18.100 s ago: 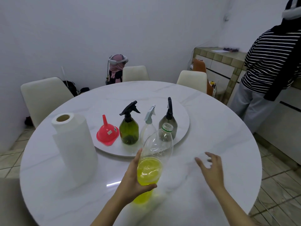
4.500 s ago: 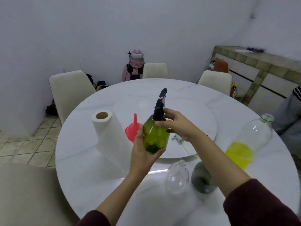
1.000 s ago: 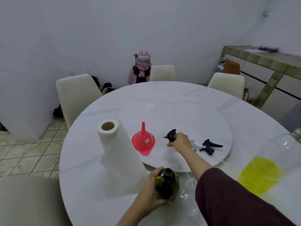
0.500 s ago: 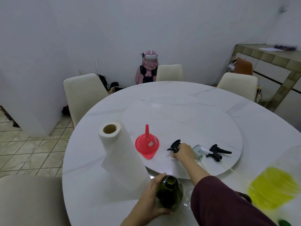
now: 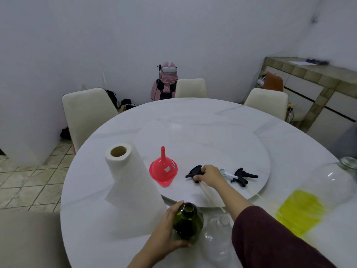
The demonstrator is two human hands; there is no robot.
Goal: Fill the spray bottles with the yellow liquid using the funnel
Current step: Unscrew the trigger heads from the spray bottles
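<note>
Head view: left hand (image 5: 164, 235) is gripping the uncapped green bottle (image 5: 188, 222) at lower centre on the tabletop (image 5: 92, 190); right hand (image 5: 209, 175) is pinching a black spray head (image 5: 194, 171) beside the red funnel (image 5: 163, 169). Smooth, probably light and slippery, the bottle is best held round its body.

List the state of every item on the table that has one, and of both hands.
green bottle: uncapped, upright
clear bottle: uncapped
funnel: inverted, spout up
large bottle: part full, yellow
paper towel roll: upright
left hand: grips green bottle
right hand: holds black sprayer head
</note>
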